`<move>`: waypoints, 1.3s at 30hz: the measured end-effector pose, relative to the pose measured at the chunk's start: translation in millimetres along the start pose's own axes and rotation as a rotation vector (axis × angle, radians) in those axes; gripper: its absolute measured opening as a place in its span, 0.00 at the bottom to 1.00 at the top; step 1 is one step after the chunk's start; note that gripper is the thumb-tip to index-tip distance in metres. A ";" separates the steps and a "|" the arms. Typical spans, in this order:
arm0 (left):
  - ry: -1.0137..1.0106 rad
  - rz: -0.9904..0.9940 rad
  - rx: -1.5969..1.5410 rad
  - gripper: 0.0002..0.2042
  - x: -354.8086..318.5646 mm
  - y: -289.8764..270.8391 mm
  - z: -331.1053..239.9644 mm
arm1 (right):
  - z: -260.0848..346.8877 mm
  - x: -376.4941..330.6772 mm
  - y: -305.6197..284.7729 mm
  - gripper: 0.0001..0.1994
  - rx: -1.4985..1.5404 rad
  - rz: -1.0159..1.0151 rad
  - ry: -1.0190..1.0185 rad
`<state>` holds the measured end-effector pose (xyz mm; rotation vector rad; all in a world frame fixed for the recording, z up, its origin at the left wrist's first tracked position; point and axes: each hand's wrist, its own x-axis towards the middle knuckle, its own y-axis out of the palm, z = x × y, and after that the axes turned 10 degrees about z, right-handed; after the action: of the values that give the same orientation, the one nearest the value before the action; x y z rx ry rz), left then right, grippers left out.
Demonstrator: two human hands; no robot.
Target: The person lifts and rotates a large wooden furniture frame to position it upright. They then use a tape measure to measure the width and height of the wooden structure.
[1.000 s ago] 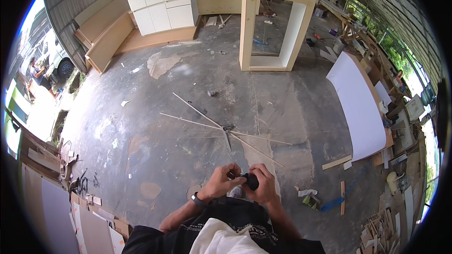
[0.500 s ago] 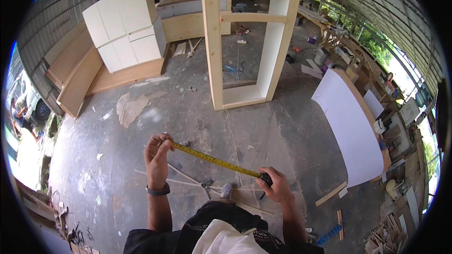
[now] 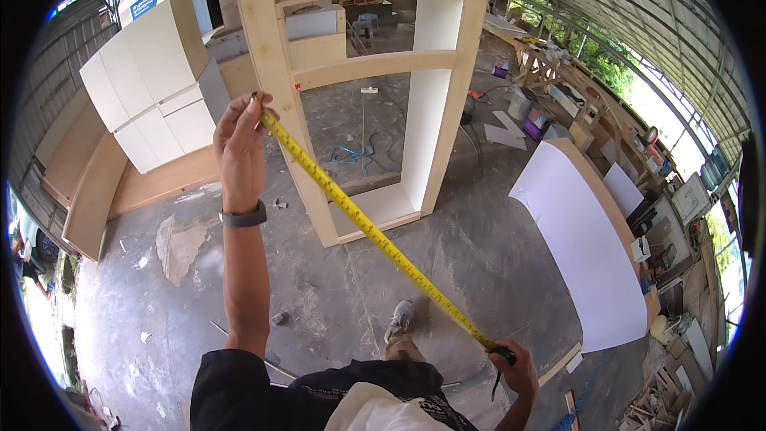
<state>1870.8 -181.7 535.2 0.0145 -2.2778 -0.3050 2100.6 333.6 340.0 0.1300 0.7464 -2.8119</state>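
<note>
Two hands spread wide on a yellow tape measure (image 3: 375, 235), drawn out far longer than half a second ago. Left hand (image 3: 239, 140) raised to upper left of centre, grip pinched closed on the tape's free end (image 3: 259, 104), wrist wearing a dark watch (image 3: 243, 215). Right hand (image 3: 515, 371) low at lower right, grip wrapped shut round the dark tape case (image 3: 501, 349), a short strap dangling beneath. Blade running diagonally from upper left down to lower right, crossing in front of the tall bare-wood cabinet frame (image 3: 359, 88) at upper centre. Frame now much nearer and larger than before, filling the top middle of view. White cabinet (image 3: 155, 88) at upper left, curved white panel (image 3: 586, 247) lying on the concrete floor (image 3: 479, 247) at right, both closer than earlier. Grey shoe (image 3: 400, 319) showing at lower centre, just under the blade.
</note>
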 end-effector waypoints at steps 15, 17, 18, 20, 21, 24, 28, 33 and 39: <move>0.400 -0.027 1.353 0.17 318.3 -13.5 206.3 | 184.0 385.2 -242.2 0.20 0.131 -0.158 -0.263; 0.459 -0.098 1.546 0.16 350.6 -25.6 244.1 | 213.6 423.7 -264.6 0.18 0.043 -0.257 -0.325; 0.461 -0.153 1.617 0.17 361.4 -31.6 260.8 | 228.1 440.8 -275.0 0.18 0.009 -0.274 -0.324; 0.482 -0.256 1.700 0.16 381.4 -44.8 290.6 | 252.2 481.7 -286.8 0.17 -0.059 -0.382 -0.293; 0.493 -0.305 1.696 0.15 385.6 -49.8 303.3 | 264.0 496.3 -291.9 0.16 -0.068 -0.456 -0.268; 0.508 -0.424 1.678 0.14 393.6 -59.8 335.1 | 308.5 541.9 -293.3 0.15 -0.102 -0.547 -0.214; 0.561 -0.416 1.642 0.15 396.4 -64.1 340.1 | 348.2 578.8 -300.1 0.16 -0.154 -0.699 -0.091; 0.448 -0.320 1.596 0.27 388.5 -66.5 329.4 | 375.2 612.3 -306.8 0.16 -0.274 -0.681 -0.033; 0.403 -0.206 1.710 0.34 378.4 -86.3 325.5 | 391.1 629.7 -305.4 0.17 -0.385 -0.724 0.020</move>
<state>1370.1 -237.2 588.6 1.0419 -1.4922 1.4234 1405.5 272.3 734.7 -0.2250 1.5882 -3.2221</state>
